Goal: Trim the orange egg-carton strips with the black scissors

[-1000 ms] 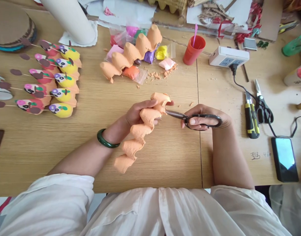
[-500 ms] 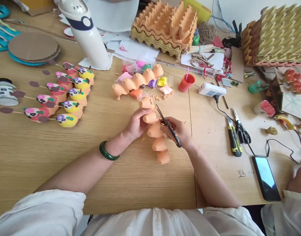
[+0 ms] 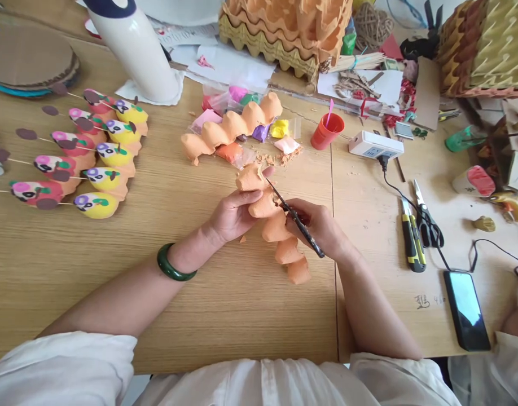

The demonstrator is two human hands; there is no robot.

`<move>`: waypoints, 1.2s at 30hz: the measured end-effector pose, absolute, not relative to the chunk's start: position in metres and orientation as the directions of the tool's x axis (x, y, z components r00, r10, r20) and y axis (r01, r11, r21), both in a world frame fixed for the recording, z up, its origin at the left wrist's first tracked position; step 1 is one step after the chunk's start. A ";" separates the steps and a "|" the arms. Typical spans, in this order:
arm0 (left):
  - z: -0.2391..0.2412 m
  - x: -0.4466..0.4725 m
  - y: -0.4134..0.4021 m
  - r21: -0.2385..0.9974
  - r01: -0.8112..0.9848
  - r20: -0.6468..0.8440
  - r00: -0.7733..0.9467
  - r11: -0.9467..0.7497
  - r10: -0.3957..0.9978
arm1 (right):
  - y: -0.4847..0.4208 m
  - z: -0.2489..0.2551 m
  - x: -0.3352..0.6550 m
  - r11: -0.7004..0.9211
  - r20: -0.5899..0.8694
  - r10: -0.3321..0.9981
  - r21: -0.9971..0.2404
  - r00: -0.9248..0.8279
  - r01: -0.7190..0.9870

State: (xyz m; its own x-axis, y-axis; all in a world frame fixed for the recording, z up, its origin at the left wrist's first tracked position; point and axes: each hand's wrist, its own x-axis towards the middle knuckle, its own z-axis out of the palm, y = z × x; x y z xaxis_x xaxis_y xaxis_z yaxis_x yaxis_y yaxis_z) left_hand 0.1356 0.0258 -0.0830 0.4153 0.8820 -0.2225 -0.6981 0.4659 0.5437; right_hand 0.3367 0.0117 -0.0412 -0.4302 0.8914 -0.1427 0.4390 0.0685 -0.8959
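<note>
My left hand point(image 3: 232, 213) is closed around the upper cups of an orange egg-carton strip point(image 3: 284, 248), which hangs down toward my lap over the wooden table point(image 3: 115, 265). My right hand point(image 3: 322, 225) grips black scissors point(image 3: 295, 217); their blades point up-left into the top cup of the strip, by my left thumb. A green bangle point(image 3: 172, 265) circles my left wrist. A second orange carton strip point(image 3: 229, 127) lies further back on the table.
Painted carton figures on sticks point(image 3: 90, 152) lie at the left. Clay bags point(image 3: 280, 132), a red cup point(image 3: 326, 131), a power strip point(image 3: 375, 144), a yellow utility knife point(image 3: 411, 237), spare scissors point(image 3: 426, 217) and a phone point(image 3: 466, 310) sit right. Egg trays point(image 3: 284, 28) stack behind.
The scissors swung from lying level at the strip's right to pointing up-left into its top cup. The strip turned from slanting left to hanging down-right. My head view lifted and shifted.
</note>
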 end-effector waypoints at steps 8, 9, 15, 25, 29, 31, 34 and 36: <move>-0.085 0.135 0.027 0.572 -0.668 -0.225 0.430 0.476 0.874 | 0.005 -0.029 0.335 0.178 -0.097 0.917 -0.768 -0.386 0.615; -0.085 0.136 0.027 0.574 -0.674 -0.220 0.419 0.465 0.881 | 0.003 -0.028 0.334 0.191 -0.091 0.921 -0.742 -0.379 0.642; -0.087 0.140 0.024 0.561 -0.701 -0.234 0.377 0.441 0.896 | -0.002 -0.021 0.334 0.265 -0.083 0.925 -0.556 -0.370 0.788; -0.080 0.141 0.018 0.559 -0.658 -0.195 0.486 0.504 0.852 | 0.004 -0.018 0.346 0.405 0.046 0.886 -0.561 -0.461 0.722; -0.082 0.141 0.017 0.557 -0.660 -0.183 0.493 0.503 0.850 | 0.005 -0.028 0.343 0.427 0.075 0.882 -0.547 -0.465 0.720; -0.083 0.140 0.017 0.563 -0.660 -0.179 0.491 0.498 0.853 | 0.006 -0.031 0.342 0.450 0.097 0.874 -0.530 -0.475 0.719; -0.081 0.140 0.017 0.563 -0.660 -0.178 0.492 0.499 0.852 | 0.007 -0.035 0.343 0.485 0.150 0.864 -0.506 -0.480 0.714; -0.080 0.140 0.017 0.563 -0.655 -0.181 0.497 0.504 0.849 | 0.008 -0.038 0.345 0.499 0.172 0.859 -0.491 -0.482 0.714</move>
State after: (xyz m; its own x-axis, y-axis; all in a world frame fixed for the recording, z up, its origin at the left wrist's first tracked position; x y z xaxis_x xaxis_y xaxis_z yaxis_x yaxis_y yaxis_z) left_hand 0.1397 0.0168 -0.0805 0.4972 0.8485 -0.1812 -0.6551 0.5041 0.5628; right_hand 0.3448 0.0083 -0.0375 -0.4823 0.8590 0.1719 0.7137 0.4991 -0.4914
